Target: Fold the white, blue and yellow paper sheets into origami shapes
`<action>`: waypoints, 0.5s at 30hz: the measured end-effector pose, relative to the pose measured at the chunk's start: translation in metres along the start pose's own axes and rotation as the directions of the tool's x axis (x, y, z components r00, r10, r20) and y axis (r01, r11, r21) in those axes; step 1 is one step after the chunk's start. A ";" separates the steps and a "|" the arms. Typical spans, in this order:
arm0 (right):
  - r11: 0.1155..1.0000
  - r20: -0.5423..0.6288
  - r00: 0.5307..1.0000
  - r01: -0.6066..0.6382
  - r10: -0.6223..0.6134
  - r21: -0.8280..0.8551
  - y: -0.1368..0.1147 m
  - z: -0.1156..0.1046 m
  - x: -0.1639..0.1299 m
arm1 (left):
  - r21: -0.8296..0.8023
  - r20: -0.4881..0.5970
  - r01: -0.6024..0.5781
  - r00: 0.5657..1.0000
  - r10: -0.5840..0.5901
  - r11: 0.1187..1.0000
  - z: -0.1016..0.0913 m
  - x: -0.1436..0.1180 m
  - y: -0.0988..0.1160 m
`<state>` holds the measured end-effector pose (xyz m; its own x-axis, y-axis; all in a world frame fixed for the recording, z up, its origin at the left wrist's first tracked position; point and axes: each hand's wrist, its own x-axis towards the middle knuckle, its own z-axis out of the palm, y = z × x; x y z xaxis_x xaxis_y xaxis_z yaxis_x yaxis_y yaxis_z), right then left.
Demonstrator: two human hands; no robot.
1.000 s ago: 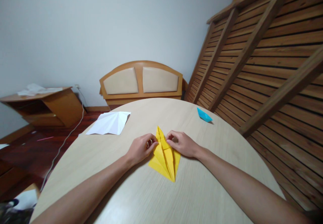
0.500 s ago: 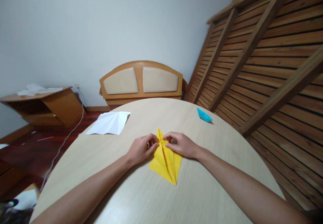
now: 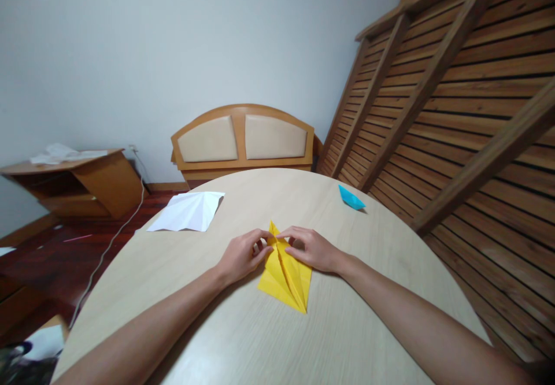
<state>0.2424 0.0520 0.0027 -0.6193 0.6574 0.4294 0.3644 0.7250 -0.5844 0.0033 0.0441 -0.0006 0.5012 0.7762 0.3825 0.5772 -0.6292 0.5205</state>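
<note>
Since the earlier frame the far tip of the yellow folded paper (image 3: 286, 274) has drawn in under the fingertips, and both hands have closed toward each other over it; the near point has shifted slightly right. The paper lies flat on the round worktop (image 3: 355, 315), about at its middle, a long kite-like shape with its far tip between the hands and its near point aimed toward the viewer. The left hand (image 3: 241, 253) pinches the far-left edge of the paper, thumb and forefinger closed on it. The right hand (image 3: 310, 248) presses on the far-right edge, fingers curled and fingertips down on the paper; whether it pinches a flap or only presses cannot be told. The fingertips of the two hands nearly meet at the paper's far tip. A creased white sheet (image 3: 187, 211) lies on the far left of the worktop, overhanging its rim. A small blue folded piece (image 3: 350, 198) sits on the far right, well apart from the hands. Beyond the worktop stands a wooden headboard (image 3: 243, 139); slatted wooden frames (image 3: 455, 102) lean at right.
</note>
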 end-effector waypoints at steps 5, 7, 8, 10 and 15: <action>1.000 -0.029 1.000 0.007 -0.008 -0.026 0.001 0.000 0.000 | 0.043 -0.010 0.048 0.999 -0.048 0.998 0.000 0.001 -0.001; 0.997 -0.041 0.999 0.030 -0.032 -0.064 0.002 0.000 0.000 | 0.063 -0.017 0.080 0.997 -0.079 0.995 0.000 0.001 -0.002; 0.995 -0.042 0.998 0.042 -0.046 -0.091 0.002 0.000 0.000 | 0.074 -0.019 0.095 0.995 -0.094 0.993 0.000 0.001 -0.003; 0.988 -0.038 0.997 0.068 -0.074 -0.140 0.003 0.000 -0.001 | 0.099 -0.023 0.119 0.993 -0.117 0.988 0.001 0.002 -0.004; 0.972 0.024 0.992 0.122 -0.120 -0.198 -0.002 -0.001 -0.001 | 0.163 -0.040 0.125 0.992 -0.120 0.979 0.002 0.003 -0.006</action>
<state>0.2426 0.0500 0.0041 -0.6751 0.5605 0.4797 0.4166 0.8263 -0.3791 0.0026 0.0501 -0.0042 0.4022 0.8471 0.3474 0.7326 -0.5253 0.4329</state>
